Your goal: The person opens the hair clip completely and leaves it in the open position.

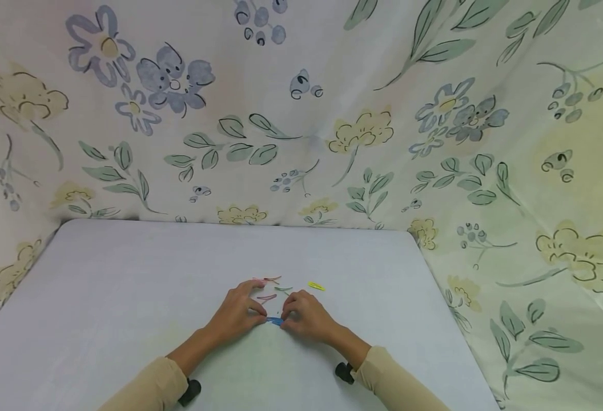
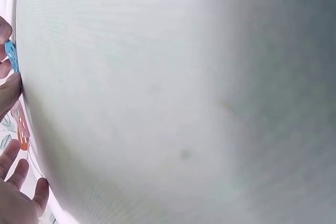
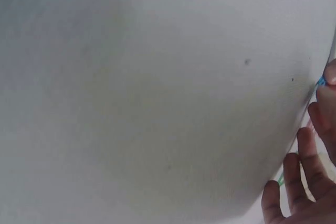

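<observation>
Together, both hands (image 1: 240, 314) (image 1: 306, 317) hold a blue clip (image 1: 274, 321).

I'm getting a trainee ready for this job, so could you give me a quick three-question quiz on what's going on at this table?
1. What colour is the clip at the fingertips of both the left hand and the right hand?
2. True or false: the yellow clip is pinched by the left hand.
3. The cloth behind the table shows: A. stripes; B. flowers and leaves; C. checks.

Key: 1. Blue. 2. False; it lies apart from both hands. 3. B.
</observation>
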### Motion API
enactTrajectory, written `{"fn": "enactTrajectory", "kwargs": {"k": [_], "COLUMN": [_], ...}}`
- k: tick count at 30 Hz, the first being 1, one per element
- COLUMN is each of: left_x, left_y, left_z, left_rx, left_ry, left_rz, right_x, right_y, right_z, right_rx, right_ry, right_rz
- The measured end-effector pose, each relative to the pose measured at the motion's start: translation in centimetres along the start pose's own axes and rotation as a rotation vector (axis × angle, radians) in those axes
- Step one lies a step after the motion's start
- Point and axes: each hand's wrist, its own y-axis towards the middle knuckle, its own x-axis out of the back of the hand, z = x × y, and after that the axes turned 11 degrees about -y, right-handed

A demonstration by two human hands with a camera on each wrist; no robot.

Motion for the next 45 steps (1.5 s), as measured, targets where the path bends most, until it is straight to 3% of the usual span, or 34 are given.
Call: {"fn": "enactTrajectory", "kwargs": {"k": [11, 22, 35, 42, 45], "left_x": [0.2, 0.7, 1.7, 2.3, 2.4], "left_y": [0.0, 1.1, 2.3, 2.4, 2.4], "left_z": [0.1, -0.2, -1.6, -2.5, -2.8], "left_rx": [-0.001, 0.056, 0.321, 0.364, 0.377], "left_ry": [-0.06, -0.349, -0.628, -0.668, -0.705], "left_rz": [0.013, -0.039, -0.046, -0.035, -0.027], "right_x": [-0.1, 1.1, 3.6, 7.1, 6.9], "right_y": [0.4, 0.6, 1.3, 0.9, 1.0], "right_z": [0.1, -0.1, -0.6, 1.7, 1.2], "right_rx": [-0.014, -0.044, -0.098, -0.148, -0.164], "right_ry": [0.069, 0.227, 0.484, 0.602, 0.639], "right_rz": [0.013, -0.087, -0.034, 0.031, 0.05]}}
